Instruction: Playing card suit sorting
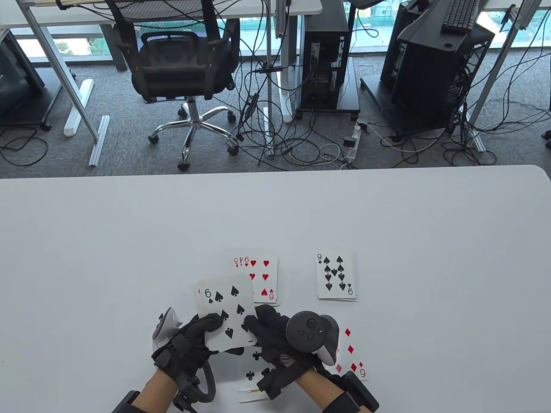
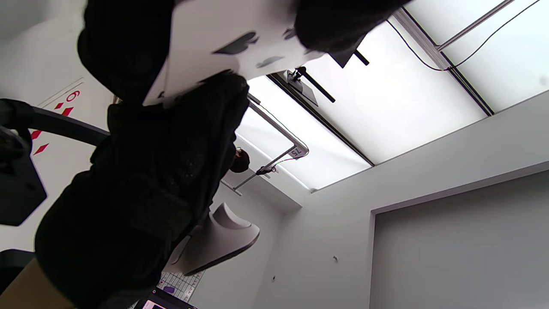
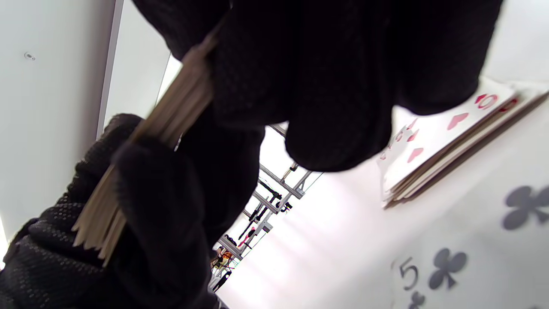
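My left hand (image 1: 206, 329) holds a face-up deck (image 1: 226, 314) just above the table, with a black spade card on top. My right hand (image 1: 260, 322) grips the right edge of that top card. In the right wrist view the deck's edge (image 3: 171, 116) sits between gloved fingers. Four face-up piles lie on the table: hearts (image 1: 262, 279) just beyond the deck, spades (image 1: 336, 275) to the right, diamonds (image 1: 355, 357) beside my right wrist, and clubs (image 1: 254, 365) under my hands. The hearts pile (image 3: 433, 146) and a five of clubs (image 3: 450, 262) show in the right wrist view.
The white table (image 1: 129, 241) ends at its far edge about halfway up the table view. Beyond it are an office chair (image 1: 185, 64), computer towers and floor cables.
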The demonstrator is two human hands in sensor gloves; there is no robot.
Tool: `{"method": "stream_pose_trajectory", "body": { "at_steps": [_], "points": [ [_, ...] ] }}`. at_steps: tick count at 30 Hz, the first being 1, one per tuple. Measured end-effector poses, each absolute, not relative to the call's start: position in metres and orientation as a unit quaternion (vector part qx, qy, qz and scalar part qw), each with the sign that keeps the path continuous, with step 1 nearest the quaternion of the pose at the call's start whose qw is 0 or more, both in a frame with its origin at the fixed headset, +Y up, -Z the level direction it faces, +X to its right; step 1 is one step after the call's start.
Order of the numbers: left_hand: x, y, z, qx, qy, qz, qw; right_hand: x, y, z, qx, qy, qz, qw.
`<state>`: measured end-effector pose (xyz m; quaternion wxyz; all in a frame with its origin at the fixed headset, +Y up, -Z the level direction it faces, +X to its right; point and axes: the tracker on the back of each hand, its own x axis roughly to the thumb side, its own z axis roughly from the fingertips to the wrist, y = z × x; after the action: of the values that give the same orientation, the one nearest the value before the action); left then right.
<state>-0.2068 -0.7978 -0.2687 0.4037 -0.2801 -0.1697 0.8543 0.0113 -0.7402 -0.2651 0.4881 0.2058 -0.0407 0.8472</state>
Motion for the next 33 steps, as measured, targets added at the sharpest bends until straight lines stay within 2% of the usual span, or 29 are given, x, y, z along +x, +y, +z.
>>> {"method": "stream_pose_trajectory", "body": {
  "at_steps": [8, 14, 18, 22, 27, 33],
  "points": [
    [-0.206, -0.797, -0.269, -0.280, -0.169, 0.855, 0.403, 0.022, -0.736, -0.270, 0.187, -0.059, 0.852, 0.485],
    [-0.208, -0.795, -0.269, -0.270, -0.165, 0.863, 0.393, 0.018, -0.737, -0.267, 0.223, -0.027, 0.824, 0.521],
    [-0.207, -0.793, -0.268, -0.272, -0.173, 0.860, 0.395, 0.015, -0.734, -0.264, 0.230, -0.064, 0.839, 0.489],
    [-0.205, -0.792, -0.269, -0.272, -0.185, 0.866, 0.376, 0.018, -0.732, -0.267, 0.218, -0.043, 0.814, 0.536],
    [-0.206, -0.793, -0.270, -0.271, -0.180, 0.859, 0.395, 0.026, -0.730, -0.276, 0.202, -0.032, 0.829, 0.521],
    [-0.206, -0.793, -0.270, -0.273, -0.182, 0.860, 0.391, 0.064, -0.717, -0.301, 0.138, -0.016, 0.846, 0.515]
  ]
}}
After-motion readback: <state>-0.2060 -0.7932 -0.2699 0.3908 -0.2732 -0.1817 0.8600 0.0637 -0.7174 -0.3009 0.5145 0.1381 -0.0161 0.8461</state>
